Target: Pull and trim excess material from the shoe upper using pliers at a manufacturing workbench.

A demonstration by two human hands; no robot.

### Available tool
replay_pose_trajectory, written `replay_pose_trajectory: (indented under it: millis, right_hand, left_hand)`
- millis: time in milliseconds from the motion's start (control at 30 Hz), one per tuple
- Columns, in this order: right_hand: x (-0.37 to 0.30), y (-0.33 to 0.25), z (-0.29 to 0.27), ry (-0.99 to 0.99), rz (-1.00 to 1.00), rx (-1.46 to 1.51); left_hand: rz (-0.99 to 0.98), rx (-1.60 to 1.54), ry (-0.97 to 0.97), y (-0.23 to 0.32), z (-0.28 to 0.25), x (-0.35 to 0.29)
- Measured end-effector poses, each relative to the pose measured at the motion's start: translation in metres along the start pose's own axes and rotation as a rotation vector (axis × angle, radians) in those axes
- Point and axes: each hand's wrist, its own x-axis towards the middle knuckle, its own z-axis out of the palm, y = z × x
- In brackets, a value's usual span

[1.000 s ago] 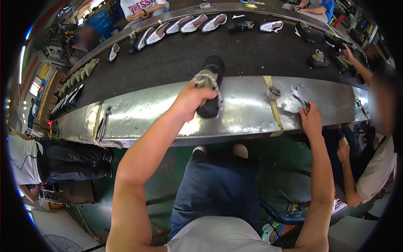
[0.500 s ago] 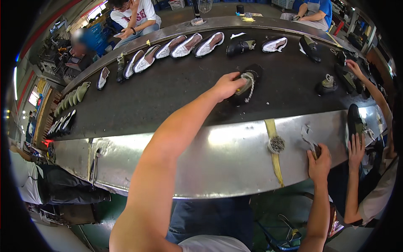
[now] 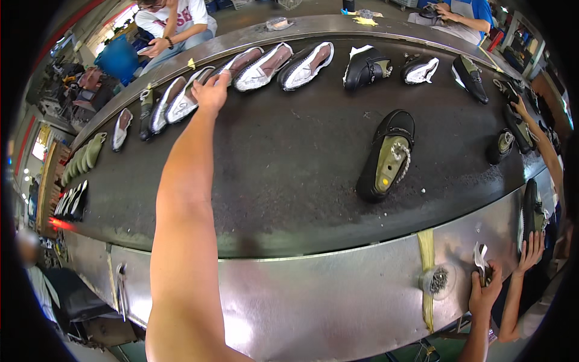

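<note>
My left hand [image 3: 211, 93] reaches to the row of upturned shoes at the far side of the dark belt. Its fingers close round the near end of an upturned shoe [image 3: 244, 58] with a white-edged, brown underside; the hand hides part of it. Next to it lies another upturned shoe [image 3: 181, 105]. My right hand [image 3: 486, 286], low at the right, grips metal pincers [image 3: 480, 256] above the steel ledge. A black loafer [image 3: 386, 181] with an olive last inside and a braided cord stands upright on the belt, apart from both hands.
A round pot of small nails [image 3: 437, 280] sits on the steel ledge [image 3: 313, 289] beside a yellow strap [image 3: 426, 253]. Another pair of pincers [image 3: 121, 289] lies left. Co-workers' hands [image 3: 531, 253] work at the right; olive pieces [image 3: 84, 154] lie far left.
My left hand has let go of the black loafer and moved left to the upturned shoes. The loafer now stands in full view. My right hand still holds the pincers.
</note>
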Motion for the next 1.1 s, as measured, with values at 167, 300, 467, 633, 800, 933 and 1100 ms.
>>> replay_pose_trajectory:
  millis: [167, 300, 467, 633, 800, 933, 1100]
  right_hand:
    - [-0.005, -0.006, -0.004, -0.002, 0.007, 0.015]
    - [-0.007, -0.013, 0.001, 0.02, -0.013, 0.02]
    - [-0.007, -0.021, 0.006, 0.003, 0.008, 0.049]
    - [-0.007, -0.025, 0.003, 0.031, -0.047, 0.015]
    - [0.001, -0.022, 0.017, 0.033, -0.175, -0.006]
    - [0.012, 0.07, 0.042, 0.25, -0.325, 0.097]
    - [-0.107, -0.045, -0.015, -0.282, -0.777, -0.051]
  left_hand:
    - [-0.051, 0.23, -0.186, 0.038, -0.006, -0.003]
    - [-0.021, 0.113, -0.144, 0.025, 0.035, -0.003]
    - [-0.018, 0.228, -0.252, 0.038, 0.012, -0.027]
    - [0.067, 0.184, -0.466, 0.027, -0.078, -0.096]
    - [0.024, 0.26, -0.51, -0.004, -0.238, -0.224]
    - [-0.026, 0.219, -0.54, -0.005, -0.338, -0.333]
    - [-0.086, 0.167, -0.428, -0.02, -0.415, -0.446]
